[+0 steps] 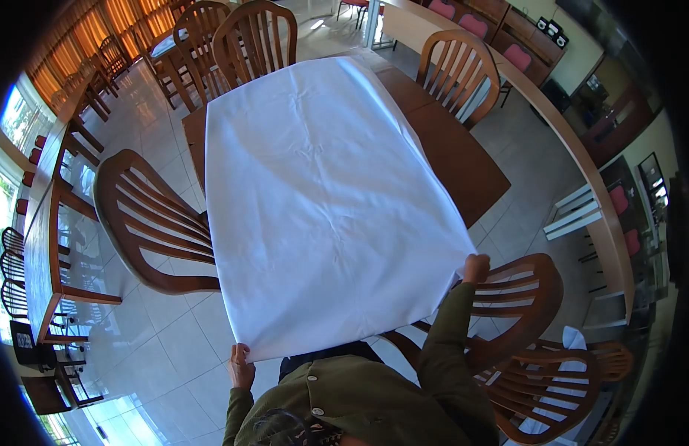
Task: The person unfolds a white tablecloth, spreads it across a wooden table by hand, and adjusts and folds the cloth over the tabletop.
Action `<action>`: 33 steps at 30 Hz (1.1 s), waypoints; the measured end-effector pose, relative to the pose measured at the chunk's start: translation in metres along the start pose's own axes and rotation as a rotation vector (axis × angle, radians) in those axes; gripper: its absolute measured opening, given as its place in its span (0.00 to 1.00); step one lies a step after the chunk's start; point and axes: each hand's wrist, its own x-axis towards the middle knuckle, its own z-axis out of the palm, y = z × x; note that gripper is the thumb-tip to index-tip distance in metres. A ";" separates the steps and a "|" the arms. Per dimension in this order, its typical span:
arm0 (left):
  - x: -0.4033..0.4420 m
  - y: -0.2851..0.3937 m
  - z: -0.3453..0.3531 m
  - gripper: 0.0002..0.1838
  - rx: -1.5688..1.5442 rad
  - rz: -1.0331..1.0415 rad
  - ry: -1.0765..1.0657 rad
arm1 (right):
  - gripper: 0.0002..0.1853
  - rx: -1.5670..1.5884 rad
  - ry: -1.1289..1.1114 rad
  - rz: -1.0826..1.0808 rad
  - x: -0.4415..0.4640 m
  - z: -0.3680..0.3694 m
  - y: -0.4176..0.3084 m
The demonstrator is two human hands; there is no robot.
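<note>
A white tablecloth [322,201] stretches from my body out over a brown wooden table [470,171], whose bare top shows along the right side and a little at the left. My left hand [241,364] is closed on the cloth's near left corner. At the near right corner, my right hand [476,268] grips the cloth in a fist, beside a wooden chair. Creases run down the middle of the cloth. Its near edge is held up in front of my waist, hiding the table's near end.
Slatted wooden chairs stand around the table: one at left [147,223], one at near right [519,305], one at far right [456,74] and others at the far end [255,37]. A long table [51,223] runs along the left, and a curved counter [582,149] on the right.
</note>
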 end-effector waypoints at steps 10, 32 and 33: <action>0.016 -0.114 0.068 0.18 -0.517 -0.690 -0.185 | 0.22 0.470 -0.349 -0.259 0.047 0.117 0.049; 0.046 -0.075 0.079 0.23 -1.355 -0.874 -0.428 | 0.29 -0.203 -1.155 -0.284 0.097 0.119 0.101; 0.039 -0.078 0.074 0.23 -1.293 -0.946 -0.476 | 0.30 -0.360 -1.157 -0.363 0.096 0.114 0.097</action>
